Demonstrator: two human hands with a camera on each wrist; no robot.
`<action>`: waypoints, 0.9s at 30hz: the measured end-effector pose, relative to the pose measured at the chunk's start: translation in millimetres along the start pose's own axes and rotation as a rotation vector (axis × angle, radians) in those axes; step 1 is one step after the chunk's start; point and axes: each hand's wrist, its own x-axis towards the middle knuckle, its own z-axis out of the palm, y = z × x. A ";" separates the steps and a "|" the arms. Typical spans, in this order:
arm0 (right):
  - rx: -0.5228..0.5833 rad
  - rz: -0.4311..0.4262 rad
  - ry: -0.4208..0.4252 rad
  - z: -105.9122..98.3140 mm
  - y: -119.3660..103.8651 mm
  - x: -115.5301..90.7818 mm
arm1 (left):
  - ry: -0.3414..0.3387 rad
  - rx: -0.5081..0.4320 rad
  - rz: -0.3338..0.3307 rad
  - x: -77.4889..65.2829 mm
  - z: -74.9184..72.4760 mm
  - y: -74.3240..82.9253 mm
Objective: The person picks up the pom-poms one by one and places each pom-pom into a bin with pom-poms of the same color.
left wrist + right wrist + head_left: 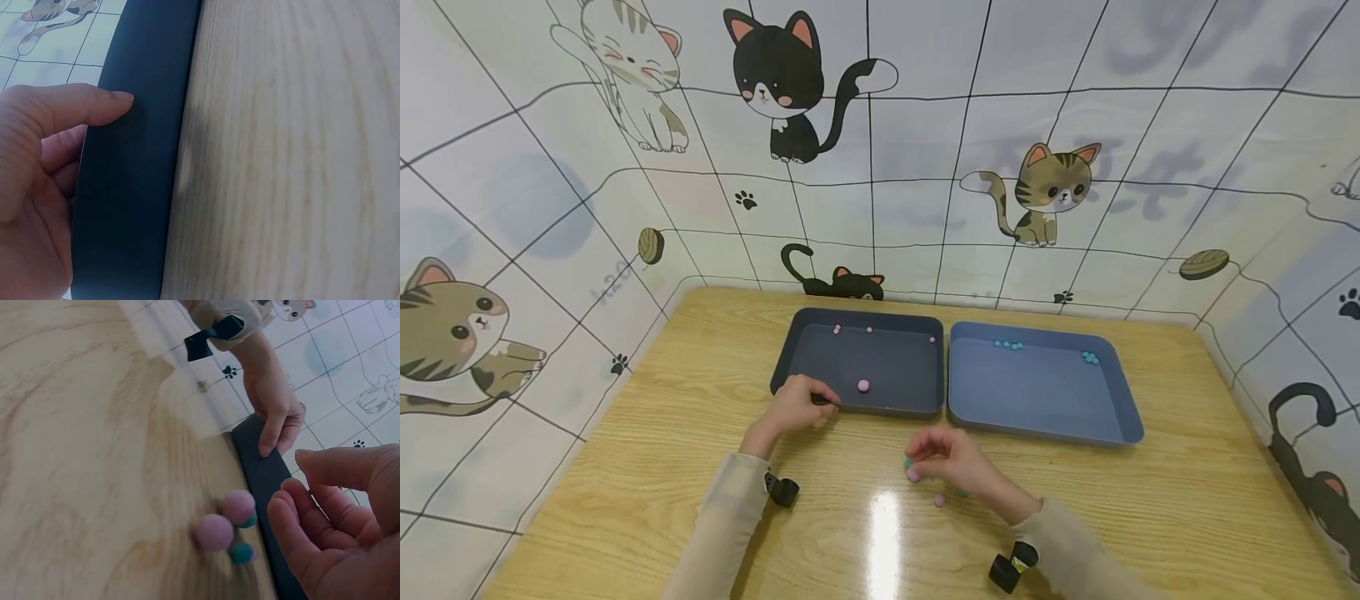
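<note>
My left hand (797, 406) grips the near-left wall of a dark navy tray (887, 411). In the left wrist view, the thumb lies on the outside of that wall and the other fingers reach over its rim. My right hand (955, 462) hovers over the table in front of the trays, thumb and fingers loosely bent. In the right wrist view nothing shows between its fingertips. Near it on the wood are pink balls (214, 532) and smaller teal balls (242, 553), partly hidden by the hand in the head view. Another pink ball (939, 500) lies closer to me.
Inside the navy tray are a larger pink ball (863, 386) and several small pink ones. A blue tray (1037, 392) stands to its right, with a row of teal balls (1007, 344) and a teal cluster (1090, 358). Cat-patterned walls (917, 208) enclose the wooden table (647, 467).
</note>
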 end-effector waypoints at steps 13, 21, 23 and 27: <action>-0.115 -0.029 0.001 7.8 12.6 -4.0 | 0.005 -0.003 0.007 -0.3 0.5 0.1; -0.215 -0.082 -0.018 12.1 12.6 -1.8 | 0.003 -0.004 0.013 -0.3 0.8 0.2; -0.234 -0.114 -0.023 13.3 11.7 -1.1 | 0.004 -0.004 0.010 -0.4 0.7 0.3; -0.323 -0.214 -0.031 15.7 12.4 1.8 | 0.004 -0.005 0.012 -0.6 0.0 1.1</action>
